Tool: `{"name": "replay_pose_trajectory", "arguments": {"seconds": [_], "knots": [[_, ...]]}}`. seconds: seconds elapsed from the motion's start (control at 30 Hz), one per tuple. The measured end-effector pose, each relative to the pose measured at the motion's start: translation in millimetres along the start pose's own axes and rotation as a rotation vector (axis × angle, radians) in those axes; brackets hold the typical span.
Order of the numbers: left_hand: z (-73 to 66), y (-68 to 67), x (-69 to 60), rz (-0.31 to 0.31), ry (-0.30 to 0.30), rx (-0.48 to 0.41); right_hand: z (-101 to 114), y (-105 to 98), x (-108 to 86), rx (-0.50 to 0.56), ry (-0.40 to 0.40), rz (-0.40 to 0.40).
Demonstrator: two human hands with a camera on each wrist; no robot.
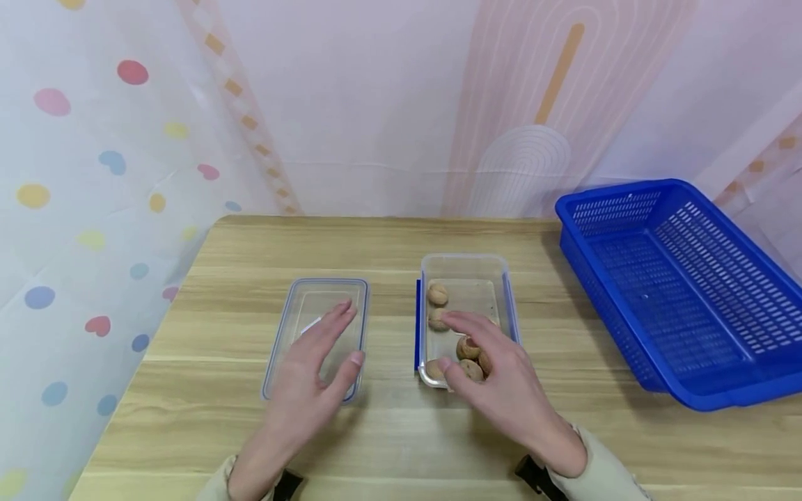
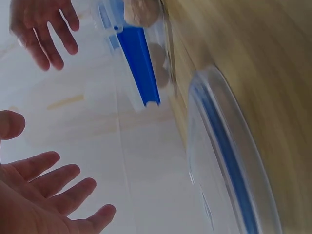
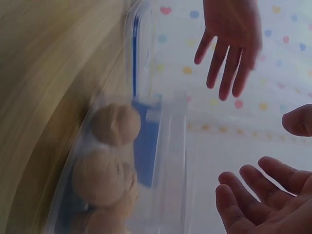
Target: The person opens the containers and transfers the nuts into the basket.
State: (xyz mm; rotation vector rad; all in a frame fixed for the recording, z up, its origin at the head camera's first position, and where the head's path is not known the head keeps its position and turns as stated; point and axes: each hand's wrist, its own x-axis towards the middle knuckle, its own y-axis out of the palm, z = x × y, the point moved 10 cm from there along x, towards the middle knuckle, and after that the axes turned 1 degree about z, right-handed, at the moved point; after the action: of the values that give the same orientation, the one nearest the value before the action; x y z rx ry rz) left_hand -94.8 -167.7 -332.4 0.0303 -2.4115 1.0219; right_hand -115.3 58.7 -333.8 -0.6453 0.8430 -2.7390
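Note:
A clear plastic container [image 1: 465, 268] with blue side clips stands on the table, with several walnuts [image 1: 438, 294] inside, mostly toward its near end. My right hand [image 1: 501, 369] hovers over the container's near right part, fingers extended and holding nothing, and hides some of the walnuts. To the left lies a clear lid [image 1: 289, 348] with a blue seal along its rim. Above the lid's near half my left hand [image 1: 307, 383] is held with fingers extended, nothing in it. Both wrist views show the fingers spread and apart from the lid [image 2: 229, 146] and container [image 3: 170, 170].
A large blue plastic basket [image 1: 673, 390] with slotted walls stands at the right of the wooden table [image 1: 401, 431]. Behind the table hangs a patterned curtain [image 1: 376, 104], with coloured dots at its left.

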Motion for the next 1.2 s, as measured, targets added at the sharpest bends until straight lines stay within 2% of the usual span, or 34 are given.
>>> {"name": "replay_pose_trajectory", "arguments": {"seconds": [0.2, 0.43, 0.63, 0.93, 1.07, 1.2], "knots": [[-11.0, 23.4, 7.0, 0.118, 0.003, 0.055, -15.9, -13.8, 0.1, 0.013, 0.046, -0.001], [-17.3, 46.6, 13.3, 0.237, -0.009, 0.111, -30.7, -22.2, 2.9, -0.007, 0.083, 0.027], [-13.3, 69.6, 17.1, 0.37, -0.059, 0.135, -39.0, -22.7, 11.3, -0.031, 0.056, 0.085], [-6.0, 102.0, 22.7, 0.511, -0.098, 0.138, -50.0, -29.5, 30.4, -0.092, 0.007, 0.177], [-2.5, 111.0, 23.2, 0.553, -0.107, 0.144, -51.4, -33.1, 41.1, -0.123, -0.032, 0.198], [0.0, 115.9, 22.8, 0.57, -0.094, 0.164, -52.9, -30.2, 50.1, -0.143, -0.037, 0.236]]}}
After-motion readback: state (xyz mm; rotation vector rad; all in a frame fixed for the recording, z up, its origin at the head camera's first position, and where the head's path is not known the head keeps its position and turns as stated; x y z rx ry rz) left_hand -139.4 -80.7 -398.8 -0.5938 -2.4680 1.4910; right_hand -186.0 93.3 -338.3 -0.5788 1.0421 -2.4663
